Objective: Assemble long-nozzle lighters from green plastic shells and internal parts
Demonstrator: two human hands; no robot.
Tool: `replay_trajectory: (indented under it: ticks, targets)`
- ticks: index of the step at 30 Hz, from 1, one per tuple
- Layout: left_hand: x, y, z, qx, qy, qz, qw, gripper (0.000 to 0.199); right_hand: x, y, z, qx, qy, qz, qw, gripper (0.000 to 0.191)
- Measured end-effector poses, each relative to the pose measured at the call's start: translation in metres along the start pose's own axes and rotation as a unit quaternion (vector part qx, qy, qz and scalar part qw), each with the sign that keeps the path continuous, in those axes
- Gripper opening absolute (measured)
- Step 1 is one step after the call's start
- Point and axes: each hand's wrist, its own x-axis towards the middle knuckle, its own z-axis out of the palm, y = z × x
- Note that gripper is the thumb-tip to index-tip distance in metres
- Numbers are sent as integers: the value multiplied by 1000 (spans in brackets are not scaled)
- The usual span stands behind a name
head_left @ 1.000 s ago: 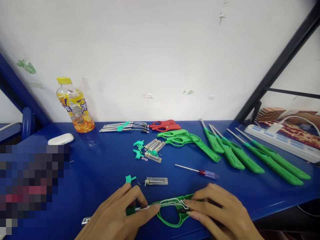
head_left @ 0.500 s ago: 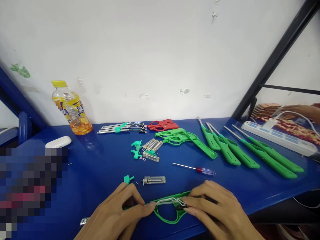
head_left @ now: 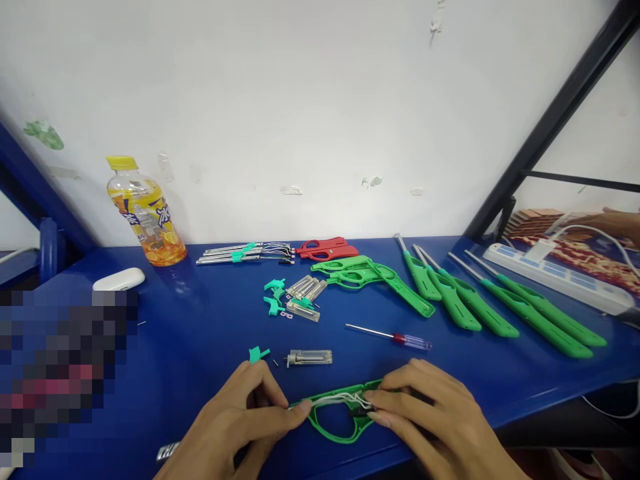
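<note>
Near the front edge, a green lighter half-shell (head_left: pixel 345 437) lies with its hollow side up, white wires (head_left: pixel 340 397) running along it. My left hand (head_left: pixel 250 417) pinches the shell's front end together with the wire end; a metal lighter tube (head_left: pixel 167 451) sticks out past that hand. My right hand (head_left: pixel 425 413) is closed round the handle end, fingertips on the wires and a small black igniter (head_left: pixel 361 413). Just beyond lie a clear fuel tank (head_left: pixel 310 357), a teal trigger (head_left: pixel 258 354) and a tiny metal pin (head_left: pixel 275 363).
Behind are a screwdriver (head_left: pixel 390 335), more fuel tanks (head_left: pixel 305 290), green shells (head_left: pixel 345 273), red shells (head_left: pixel 327 249) and wired tubes (head_left: pixel 230 255). Several assembled green lighters (head_left: pixel 460 300) lie right, by a power strip (head_left: pixel 560 277). A bottle (head_left: pixel 147 213) and white case (head_left: pixel 119 280) stand left.
Both hands keep their hold on the shell and wires, with only slight finger movement. The view has shifted a little.
</note>
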Motion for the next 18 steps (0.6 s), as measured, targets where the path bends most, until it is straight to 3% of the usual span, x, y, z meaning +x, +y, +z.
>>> replay_trajectory:
  ticks: [3, 7, 14, 18]
  targets:
    - [1, -2, 3, -8, -6, -9, 1000, 37, -1, 0, 1, 2, 4, 8, 1000, 23]
    - [2, -1, 0, 6, -38, -13, 999, 29, -1, -1, 2, 4, 11, 11, 1000, 21]
    - [2, 6, 0, 50, 30, 1, 998, 24, 0, -1, 1, 5, 9, 13, 1000, 22]
    - [-1, -2, 0, 47, -12, 10, 999, 33, -1, -1, 1, 7, 8, 14, 1000, 21]
